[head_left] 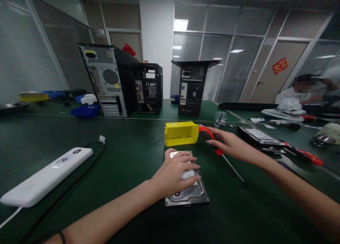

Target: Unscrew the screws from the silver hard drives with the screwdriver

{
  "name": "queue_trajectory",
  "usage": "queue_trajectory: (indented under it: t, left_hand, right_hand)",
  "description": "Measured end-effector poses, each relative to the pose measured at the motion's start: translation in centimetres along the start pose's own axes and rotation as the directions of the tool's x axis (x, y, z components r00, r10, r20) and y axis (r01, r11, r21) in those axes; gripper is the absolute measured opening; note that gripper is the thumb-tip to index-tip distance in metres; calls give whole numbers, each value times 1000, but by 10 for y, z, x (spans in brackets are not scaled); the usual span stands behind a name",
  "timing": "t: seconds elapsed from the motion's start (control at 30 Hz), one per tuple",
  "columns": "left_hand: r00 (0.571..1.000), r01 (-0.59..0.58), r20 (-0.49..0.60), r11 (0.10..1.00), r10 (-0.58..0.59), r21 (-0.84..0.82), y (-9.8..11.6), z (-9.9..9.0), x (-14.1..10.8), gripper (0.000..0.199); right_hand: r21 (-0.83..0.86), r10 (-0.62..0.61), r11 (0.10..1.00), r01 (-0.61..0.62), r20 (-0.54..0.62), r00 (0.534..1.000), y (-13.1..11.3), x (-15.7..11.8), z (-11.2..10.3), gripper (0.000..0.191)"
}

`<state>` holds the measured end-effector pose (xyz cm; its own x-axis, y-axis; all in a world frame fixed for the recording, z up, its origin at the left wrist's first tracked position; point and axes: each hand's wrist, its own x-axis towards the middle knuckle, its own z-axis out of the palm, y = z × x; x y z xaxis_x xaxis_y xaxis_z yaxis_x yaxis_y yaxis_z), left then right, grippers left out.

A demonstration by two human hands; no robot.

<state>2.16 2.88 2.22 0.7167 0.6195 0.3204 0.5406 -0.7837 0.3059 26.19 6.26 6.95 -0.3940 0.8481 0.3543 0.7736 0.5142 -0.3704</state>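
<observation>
A silver hard drive (191,194) lies flat on the green table near me. My left hand (175,173) rests on top of it, fingers spread over its label. My right hand (231,143) reaches to the right of a yellow parts bin (180,133) and grips the red handle of a screwdriver (212,139). The screwdriver's thin shaft slants down toward me and its tip touches the table to the right of the drive.
A white power strip (47,175) with a black cable lies at left. Three computer cases (111,79) stand at the back. Another hard drive (259,136) and a red-handled tool (305,155) lie at right, near a seated person (297,91). A blue bin (85,110) sits far left.
</observation>
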Motion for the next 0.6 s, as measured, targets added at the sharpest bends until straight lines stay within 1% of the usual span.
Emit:
queue_trajectory:
  t: [0.07, 0.13, 0.2, 0.27, 0.33, 0.43, 0.5, 0.6]
  left_hand:
    - [1000, 0, 5, 1000, 0, 0, -1, 0, 0, 31]
    - [1000, 1, 12, 1000, -1, -2, -1, -1, 0, 31]
    - [1000, 2, 16, 1000, -2, -1, -1, -1, 0, 31]
    - [1000, 3, 18, 1000, -3, 2, -1, -2, 0, 30]
    - [1000, 2, 17, 1000, -2, 5, 0, -2, 1, 30]
    - [1000, -6, 13, 1000, 5, 6, 0, 0, 1, 29]
    - [1000, -9, 7, 1000, 9, 6, -1, 1, 1, 28]
    - [1000, -7, 4, 1000, 7, 7, -2, 2, 1, 28]
  right_hand:
    - [192, 36, 981, -9, -138, 990, -9, 4, -18, 51]
    - [365, 109, 931, -7, -261, 959, -21, 5, -30, 58]
    - [450, 134, 892, 38, -344, 930, -32, 3, -33, 60]
    - [449, 116, 890, 85, -401, 908, -40, 1, -28, 60]
    - [420, 92, 900, 116, -441, 893, -45, 0, -19, 60]
    - [399, 74, 908, 131, -460, 885, -47, 0, -7, 59]
    - [395, 73, 909, 134, -467, 881, -48, 0, -4, 59]
    - [373, 59, 917, 142, -478, 877, -49, 0, -5, 59]
